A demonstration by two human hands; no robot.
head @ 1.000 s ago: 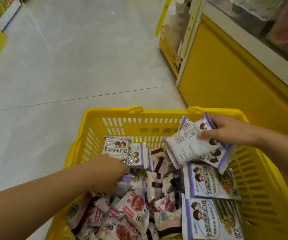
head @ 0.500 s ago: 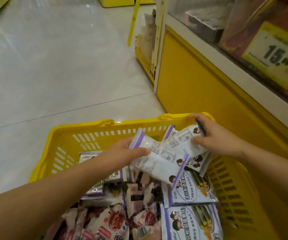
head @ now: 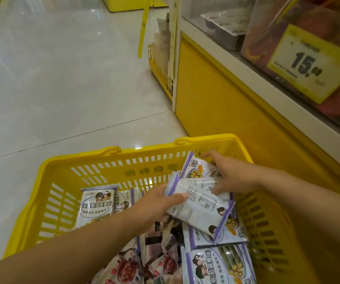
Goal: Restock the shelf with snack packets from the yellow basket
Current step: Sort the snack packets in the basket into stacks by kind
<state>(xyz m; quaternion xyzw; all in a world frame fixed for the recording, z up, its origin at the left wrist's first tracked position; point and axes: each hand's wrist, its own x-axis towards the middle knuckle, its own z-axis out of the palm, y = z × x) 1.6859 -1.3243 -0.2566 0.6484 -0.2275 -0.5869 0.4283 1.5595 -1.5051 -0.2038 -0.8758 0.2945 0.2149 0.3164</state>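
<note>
Head view
Basket: a yellow slotted plastic basket (head: 83, 158) stood on the pale glossy tiled floor (head: 62, 78), just beside the yellow-fronted shelf unit (head: 236, 111).
Held packet: a white foil snack packet with purple edges (head: 202, 203) was lifted above the basket's contents, tilted, with its printed back side up and small cartoon heads along one edge.
Left hand: the left hand (head: 157, 203) grasped that packet's near end, thumb on top and fingers beneath.
Second packet: a matching purple-edged packet showing yellow snack pieces (head: 195, 169) sat just behind the first, near the basket's far wall.
Right hand: the right hand (head: 230, 177) clutched the second packet, fingers curled over its top and thumb pressed on the first packet.
Other stock: two like packets stood upright at the basket's left (head: 96, 208), more lay flat at its right (head: 216, 265), and red-and-white wrappers (head: 128, 265) were heaped at the near side.
Shelf: a yellow price card reading 15 (head: 308, 62) hung at its edge.
</note>
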